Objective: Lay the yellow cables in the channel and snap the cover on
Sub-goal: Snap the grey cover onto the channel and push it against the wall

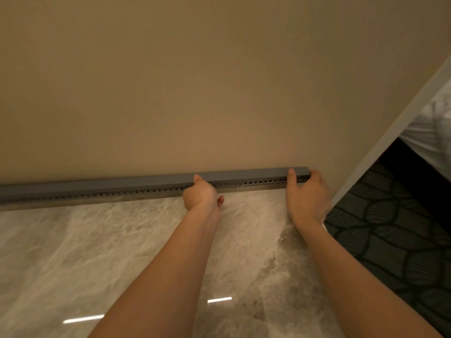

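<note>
1. Pressing stage: left hand point(201, 194) curled, one fingertip on the cover point(244, 174); right hand point(306, 193) grips the channel point(256, 183) end.
2. Cover appears seated both sides of the fingers; cables not visible, presumably enclosed.
3. Remaining: likely final snap check.

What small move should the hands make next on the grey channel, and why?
Probably slide the left hand leftward along the cover, pressing down as it goes. The right hand grips the channel at its right end, the left one grips mid-length, and the long stretch to the left has no hand on it. No yellow cables show, so they may be enclosed already.
</note>
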The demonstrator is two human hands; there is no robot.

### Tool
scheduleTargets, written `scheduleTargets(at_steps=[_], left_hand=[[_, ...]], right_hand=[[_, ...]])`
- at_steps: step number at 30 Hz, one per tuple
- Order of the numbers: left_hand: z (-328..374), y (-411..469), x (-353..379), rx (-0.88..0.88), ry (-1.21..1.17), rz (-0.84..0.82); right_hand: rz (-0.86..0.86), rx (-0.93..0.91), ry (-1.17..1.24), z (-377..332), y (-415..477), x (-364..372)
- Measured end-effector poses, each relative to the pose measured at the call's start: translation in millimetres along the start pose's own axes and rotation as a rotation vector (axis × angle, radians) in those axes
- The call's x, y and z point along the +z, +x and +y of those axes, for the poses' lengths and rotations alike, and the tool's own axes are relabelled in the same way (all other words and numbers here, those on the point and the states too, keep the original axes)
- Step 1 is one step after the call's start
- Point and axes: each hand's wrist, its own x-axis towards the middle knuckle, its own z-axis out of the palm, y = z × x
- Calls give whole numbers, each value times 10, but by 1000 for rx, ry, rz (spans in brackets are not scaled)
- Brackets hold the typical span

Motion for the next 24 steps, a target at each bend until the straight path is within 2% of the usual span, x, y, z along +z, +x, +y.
scheduleTargets(at_steps=[4,8,12,15,19,24], left_hand=[[25,-6,-25,-2,-17,2],[19,-16,-24,-10,-8,-19],[62,-67,-179,-104,-40,-185],[136,-82,-436,-184,21,-362],[269,-66,-804,-80,294,-450],[614,-66,-1384,112,478,-474]], right_hand=[[11,-72,-18,15,-8,-11],[-50,-79,3,25,-18,-29],[-123,-12,80,-3,-25,-47],[-172,115,254,-34,-21,-74],[-138,202,443,-227,-207,-57],[-181,40,428,-810,-879,50]])
